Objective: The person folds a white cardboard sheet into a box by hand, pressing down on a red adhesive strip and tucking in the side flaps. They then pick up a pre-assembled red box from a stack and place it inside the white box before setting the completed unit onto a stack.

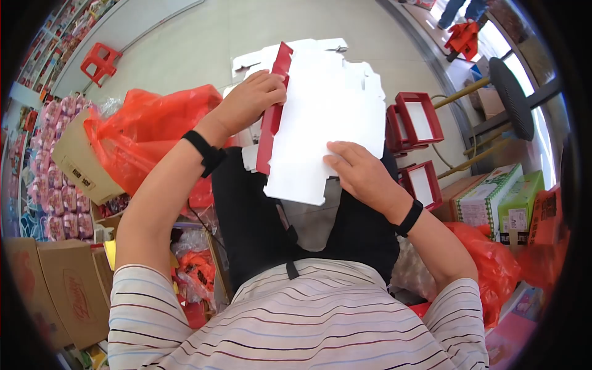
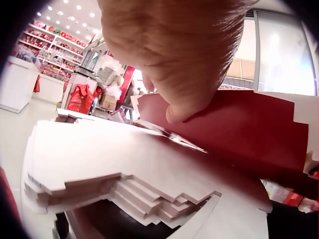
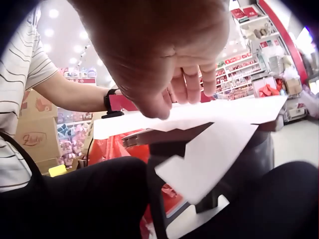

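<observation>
A flat die-cut cardboard sheet (image 1: pixel 333 117), white on its upper face, lies in front of me above my knees. Along its left side a red flap (image 1: pixel 269 137) is folded up. My left hand (image 1: pixel 251 102) grips this flap, the thumb against its red outer face in the left wrist view, the fingers over its top edge. On the lower right of the white face rests my right hand (image 1: pixel 361 176), fingers extended and nearly flat. In the left wrist view, a stack of similar white sheets (image 2: pixel 94 154) shows beneath, its notched edges layered.
Red box trays with white insides (image 1: pixel 422 120) stand to the right, near a metal-legged stool (image 1: pixel 512 98). Red plastic bags (image 1: pixel 154 123) and cartons (image 1: pixel 74 283) crowd the left. A green-and-white carton (image 1: pixel 493 194) sits at right. A red stool (image 1: pixel 100 63) is farther back.
</observation>
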Motion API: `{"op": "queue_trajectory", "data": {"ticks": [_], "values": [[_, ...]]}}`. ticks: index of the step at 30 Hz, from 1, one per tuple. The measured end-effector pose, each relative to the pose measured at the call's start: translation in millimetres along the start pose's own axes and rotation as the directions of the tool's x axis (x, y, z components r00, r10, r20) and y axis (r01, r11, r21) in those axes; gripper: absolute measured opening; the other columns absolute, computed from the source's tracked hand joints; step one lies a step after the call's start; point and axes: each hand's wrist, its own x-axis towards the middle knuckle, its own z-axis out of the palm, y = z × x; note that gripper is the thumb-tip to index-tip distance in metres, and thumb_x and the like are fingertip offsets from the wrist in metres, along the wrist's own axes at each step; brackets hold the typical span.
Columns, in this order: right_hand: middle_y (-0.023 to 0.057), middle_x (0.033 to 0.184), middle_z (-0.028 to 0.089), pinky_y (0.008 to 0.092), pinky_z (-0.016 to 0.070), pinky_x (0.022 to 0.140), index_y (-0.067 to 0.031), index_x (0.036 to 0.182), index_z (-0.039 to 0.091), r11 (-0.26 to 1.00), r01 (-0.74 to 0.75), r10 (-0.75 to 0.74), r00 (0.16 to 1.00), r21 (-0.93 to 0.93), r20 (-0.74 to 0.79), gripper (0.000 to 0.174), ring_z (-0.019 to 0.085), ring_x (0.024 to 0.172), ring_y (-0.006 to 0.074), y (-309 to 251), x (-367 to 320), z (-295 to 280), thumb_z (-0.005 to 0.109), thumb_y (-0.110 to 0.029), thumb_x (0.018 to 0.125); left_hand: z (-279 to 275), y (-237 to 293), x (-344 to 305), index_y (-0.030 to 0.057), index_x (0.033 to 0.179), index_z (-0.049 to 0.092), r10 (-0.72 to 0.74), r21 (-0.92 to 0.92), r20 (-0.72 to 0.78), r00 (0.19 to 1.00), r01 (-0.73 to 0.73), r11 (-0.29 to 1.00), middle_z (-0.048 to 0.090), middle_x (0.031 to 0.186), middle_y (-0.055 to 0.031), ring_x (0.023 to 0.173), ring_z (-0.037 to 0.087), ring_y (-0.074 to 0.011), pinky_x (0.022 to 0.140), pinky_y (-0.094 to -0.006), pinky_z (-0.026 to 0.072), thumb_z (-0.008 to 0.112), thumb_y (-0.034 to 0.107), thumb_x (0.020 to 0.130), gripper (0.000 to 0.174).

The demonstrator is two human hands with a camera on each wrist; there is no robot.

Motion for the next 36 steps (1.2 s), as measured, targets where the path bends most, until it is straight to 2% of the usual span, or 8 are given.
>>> {"op": "queue_trajectory", "data": {"ticks": [6, 9, 15, 18, 19, 28, 32, 36], "values": [[0.0218, 0.152, 0.051, 0.0495, 0.0408, 0.123, -0.0045, 0.142, 0.056, 0.980, -0.029, 0.058, 0.988, -0.195, 0.144, 0.075, 0.049, 0.145, 0.0390, -11, 4, 9, 0.082, -0.001, 0.072, 15, -7, -19, 0.0096, 0.098, 0.063, -0.116, 0.207, 0.084, 0.990, 0.096, 0.974, 0.063, 0.103, -0.0064, 0.110, 0.061, -0.0270, 0.107, -0.0399, 0.0478, 0.064, 0.002, 0.089, 0.012], [0.0200, 0.153, 0.051, 0.0497, 0.0399, 0.124, -0.0055, 0.143, 0.056, 0.997, -0.021, 0.029, 0.993, -0.071, 0.111, 0.076, 0.048, 0.147, 0.0376, -12, 6, 13, 0.085, -0.003, 0.072, 18, -4, -20, 0.0091, 0.102, 0.065, -0.216, 0.137, 0.081, 0.973, 0.204, 0.969, 0.063, 0.104, -0.0078, 0.109, 0.060, -0.0274, 0.106, -0.0395, 0.0482, 0.063, 0.001, 0.089, 0.016], [0.0163, 0.147, 0.057, 0.0477, 0.0435, 0.121, -0.0054, 0.136, 0.061, 0.999, -0.030, 0.032, 0.995, -0.026, 0.090, 0.067, 0.054, 0.140, 0.0359, 2, 16, 13, 0.085, -0.004, 0.073, 1, 30, -27, 0.0079, 0.123, 0.066, -0.133, 0.183, 0.163, 0.978, 0.102, 0.978, 0.065, 0.127, -0.0122, 0.138, 0.054, -0.0334, 0.120, -0.0516, 0.0401, 0.072, 0.004, 0.086, 0.037], [0.0161, 0.142, 0.060, 0.0475, 0.0457, 0.119, -0.0043, 0.130, 0.064, 1.000, -0.012, 0.013, 0.999, -0.011, 0.049, 0.060, 0.058, 0.136, 0.0362, 4, 18, 12, 0.084, -0.002, 0.073, -20, 71, -32, 0.0081, 0.123, 0.068, -0.107, -0.035, 0.306, 0.946, 0.123, 0.992, 0.065, 0.131, -0.0118, 0.145, 0.050, -0.0339, 0.125, -0.0551, 0.0342, 0.082, 0.016, 0.081, 0.045], [0.0157, 0.143, 0.061, 0.0474, 0.0460, 0.119, -0.0041, 0.130, 0.066, 1.000, -0.028, 0.028, 0.999, 0.004, 0.040, 0.058, 0.058, 0.136, 0.0360, 4, 18, 13, 0.082, -0.001, 0.074, -24, 76, -36, 0.0085, 0.117, 0.070, -0.111, -0.037, 0.352, 0.929, 0.132, 0.991, 0.065, 0.131, -0.0114, 0.145, 0.050, -0.0338, 0.127, -0.0556, 0.0310, 0.088, 0.027, 0.077, 0.048], [0.0156, 0.142, 0.062, 0.0468, 0.0472, 0.118, -0.0043, 0.127, 0.069, 0.998, -0.065, 0.065, 0.998, 0.018, 0.009, 0.051, 0.059, 0.136, 0.0362, 2, 18, 18, 0.079, 0.002, 0.077, -26, 94, -32, 0.0063, 0.098, 0.065, -0.029, -0.086, 0.359, 0.933, 0.064, 0.994, 0.063, 0.116, -0.0109, 0.142, 0.052, -0.0313, 0.131, -0.0545, 0.0267, 0.091, 0.036, 0.073, 0.047], [0.0154, 0.141, 0.065, 0.0461, 0.0486, 0.117, -0.0048, 0.126, 0.071, 0.989, -0.107, 0.106, 0.994, 0.101, 0.009, 0.048, 0.060, 0.135, 0.0363, 2, 18, 15, 0.074, 0.007, 0.079, -34, 95, -18, 0.0072, 0.101, 0.062, -0.098, 0.015, 0.508, 0.856, 0.105, 0.994, 0.062, 0.100, -0.0083, 0.116, 0.062, -0.0293, 0.132, -0.0524, 0.0253, 0.092, 0.039, 0.072, 0.053], [0.0155, 0.133, 0.070, 0.0454, 0.0528, 0.111, -0.0041, 0.119, 0.072, 0.975, -0.122, 0.134, 0.990, 0.188, -0.051, 0.042, 0.065, 0.128, 0.0362, 10, 19, 21, 0.079, 0.003, 0.079, -42, 90, -25, 0.0053, 0.102, 0.063, -0.154, 0.037, 0.478, 0.865, 0.155, 0.987, 0.062, 0.098, -0.0100, 0.100, 0.064, -0.0306, 0.116, -0.0494, 0.0418, 0.091, 0.041, 0.075, 0.053]]}}
